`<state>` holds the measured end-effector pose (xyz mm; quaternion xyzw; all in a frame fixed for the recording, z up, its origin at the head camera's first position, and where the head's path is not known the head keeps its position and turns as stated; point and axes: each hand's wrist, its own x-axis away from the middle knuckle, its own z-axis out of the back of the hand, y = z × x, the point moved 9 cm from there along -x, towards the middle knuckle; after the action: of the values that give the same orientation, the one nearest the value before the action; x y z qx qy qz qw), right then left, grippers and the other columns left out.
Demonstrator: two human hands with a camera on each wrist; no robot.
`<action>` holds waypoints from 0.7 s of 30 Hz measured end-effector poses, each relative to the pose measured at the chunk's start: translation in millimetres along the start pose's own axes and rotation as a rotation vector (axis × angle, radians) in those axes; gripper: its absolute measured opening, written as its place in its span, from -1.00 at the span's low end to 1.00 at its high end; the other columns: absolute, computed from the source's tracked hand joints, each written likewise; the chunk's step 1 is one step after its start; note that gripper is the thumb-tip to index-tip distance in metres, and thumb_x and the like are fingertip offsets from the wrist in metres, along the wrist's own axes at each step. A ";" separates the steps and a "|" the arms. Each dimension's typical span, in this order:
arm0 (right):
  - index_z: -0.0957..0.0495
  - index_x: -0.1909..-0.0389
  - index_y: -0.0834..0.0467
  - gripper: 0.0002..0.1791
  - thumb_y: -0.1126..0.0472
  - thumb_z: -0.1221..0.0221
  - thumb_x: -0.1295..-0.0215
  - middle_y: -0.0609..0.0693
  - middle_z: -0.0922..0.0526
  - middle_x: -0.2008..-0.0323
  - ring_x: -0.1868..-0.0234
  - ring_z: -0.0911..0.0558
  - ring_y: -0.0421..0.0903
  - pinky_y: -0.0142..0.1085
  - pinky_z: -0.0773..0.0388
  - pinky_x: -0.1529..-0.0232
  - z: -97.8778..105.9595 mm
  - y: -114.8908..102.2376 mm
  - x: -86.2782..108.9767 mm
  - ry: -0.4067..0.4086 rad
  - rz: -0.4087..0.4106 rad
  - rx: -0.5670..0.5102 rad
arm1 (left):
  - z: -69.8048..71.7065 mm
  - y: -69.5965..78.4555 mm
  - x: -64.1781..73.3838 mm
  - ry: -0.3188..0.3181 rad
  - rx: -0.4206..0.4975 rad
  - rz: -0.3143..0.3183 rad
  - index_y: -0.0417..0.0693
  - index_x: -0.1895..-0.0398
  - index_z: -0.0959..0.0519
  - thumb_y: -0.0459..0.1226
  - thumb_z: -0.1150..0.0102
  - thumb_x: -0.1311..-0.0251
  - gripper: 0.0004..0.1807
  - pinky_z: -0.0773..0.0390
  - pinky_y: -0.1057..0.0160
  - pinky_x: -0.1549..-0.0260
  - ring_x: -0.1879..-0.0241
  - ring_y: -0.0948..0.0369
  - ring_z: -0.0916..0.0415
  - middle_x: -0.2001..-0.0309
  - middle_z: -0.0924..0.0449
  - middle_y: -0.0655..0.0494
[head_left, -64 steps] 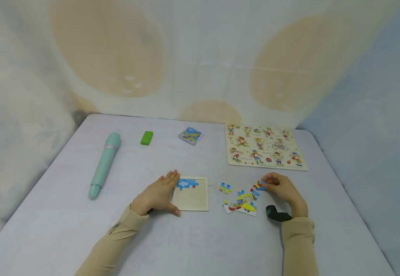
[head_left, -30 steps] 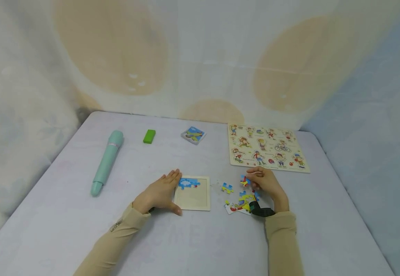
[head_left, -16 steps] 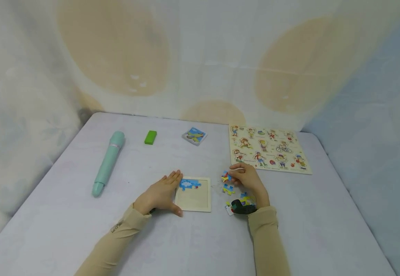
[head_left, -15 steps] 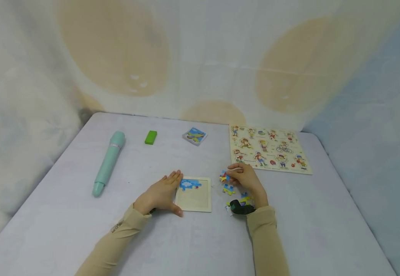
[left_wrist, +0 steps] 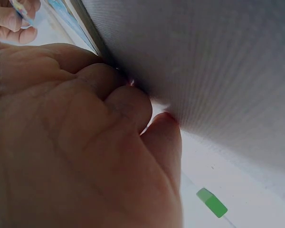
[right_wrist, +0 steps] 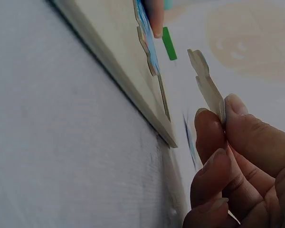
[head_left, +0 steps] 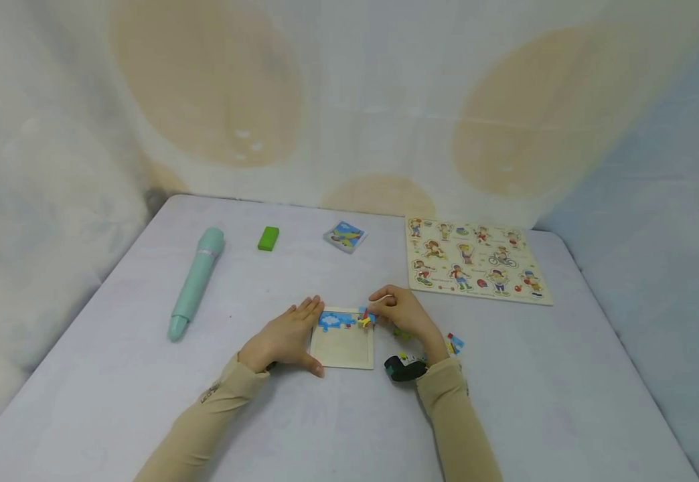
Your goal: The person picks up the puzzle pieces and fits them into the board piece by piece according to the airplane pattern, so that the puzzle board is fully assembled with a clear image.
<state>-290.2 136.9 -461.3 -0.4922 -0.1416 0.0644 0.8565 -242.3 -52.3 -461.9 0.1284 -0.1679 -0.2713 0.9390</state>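
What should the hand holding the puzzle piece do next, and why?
Probably lower the puzzle piece into the far right corner of the wooden frame: the right hand pinches it close by, and that corner looks bare beside the blue pieces.

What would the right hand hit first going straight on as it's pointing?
Probably the blue cloud pieces in the wooden puzzle tray, met by the jigsaw piece the right hand pinches. It looks raised in the right wrist view, so could pass over toward the left hand; height unclear.
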 end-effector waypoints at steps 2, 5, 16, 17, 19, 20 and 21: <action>-0.56 0.06 0.21 -0.72 0.16 -0.24 -0.29 0.04 -0.70 0.43 0.43 -0.55 -0.18 -0.40 -0.43 0.41 -4.0 -2.5 0.0 -0.007 0.008 0.023 | -0.3 -0.5 -0.5 0.001 0.001 0.000 -0.30 -0.51 0.05 0.25 -0.50 0.33 0.43 0.04 -0.07 -0.50 -0.55 -0.03 0.20 -0.55 0.14 -0.16; -0.57 0.08 0.17 -0.73 0.14 -0.26 -0.26 0.01 -0.67 0.46 0.43 -0.48 -0.18 -0.39 -0.36 0.40 -9.0 -4.7 0.2 -0.014 0.008 0.058 | -0.2 -0.4 -0.8 0.002 0.011 -0.003 -0.31 -0.51 0.05 0.24 -0.51 0.33 0.43 0.04 -0.08 -0.50 -0.55 -0.04 0.20 -0.55 0.14 -0.17; -0.58 0.10 0.14 -0.74 0.15 -0.29 -0.23 -0.01 -0.63 0.49 0.46 -0.48 -0.17 -0.40 -0.36 0.42 -15.9 -12.8 1.8 0.012 -0.019 0.165 | 1.2 0.3 1.4 0.008 0.012 -0.007 -0.33 -0.50 0.05 0.21 -0.51 0.30 0.41 0.02 -0.08 -0.49 -0.55 -0.06 0.18 -0.54 0.14 -0.20; -0.57 0.09 0.14 -0.74 0.16 -0.29 -0.23 -0.01 -0.63 0.50 0.47 -0.47 -0.18 -0.41 -0.36 0.43 -16.4 -12.6 1.4 0.022 -0.019 0.173 | 1.3 0.6 1.4 0.004 0.014 -0.006 -0.32 -0.50 0.05 0.21 -0.51 0.29 0.40 0.03 -0.08 -0.50 -0.55 -0.06 0.18 -0.55 0.15 -0.20; -0.57 0.09 0.14 -0.73 0.16 -0.29 -0.22 -0.02 -0.62 0.50 0.48 -0.47 -0.19 -0.42 -0.36 0.45 -16.8 -13.7 1.4 0.045 -0.015 0.194 | 1.7 1.5 1.4 -0.004 0.020 -0.003 -0.32 -0.51 0.06 0.21 -0.51 0.29 0.40 0.03 -0.07 -0.50 -0.55 -0.05 0.19 -0.55 0.16 -0.19; -0.57 0.08 0.14 -0.72 0.15 -0.29 -0.22 -0.03 -0.61 0.50 0.49 -0.47 -0.19 -0.42 -0.36 0.45 -17.3 -14.8 1.4 0.057 -0.010 0.207 | 1.7 1.7 1.5 -0.007 0.021 -0.001 -0.32 -0.51 0.06 0.21 -0.51 0.29 0.40 0.03 -0.07 -0.50 -0.55 -0.05 0.19 -0.55 0.16 -0.19; -0.56 0.08 0.15 -0.72 0.15 -0.29 -0.22 -0.03 -0.60 0.51 0.49 -0.47 -0.18 -0.41 -0.36 0.47 -17.7 -15.9 1.3 0.068 -0.005 0.215 | 1.9 1.9 1.5 -0.008 0.020 0.000 -0.32 -0.51 0.06 0.21 -0.51 0.29 0.40 0.03 -0.07 -0.50 -0.55 -0.05 0.19 -0.55 0.16 -0.19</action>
<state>-284.0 114.6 -455.8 -0.3988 -0.1060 0.0602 0.9089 -240.9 -51.8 -459.2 0.1369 -0.1742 -0.2702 0.9370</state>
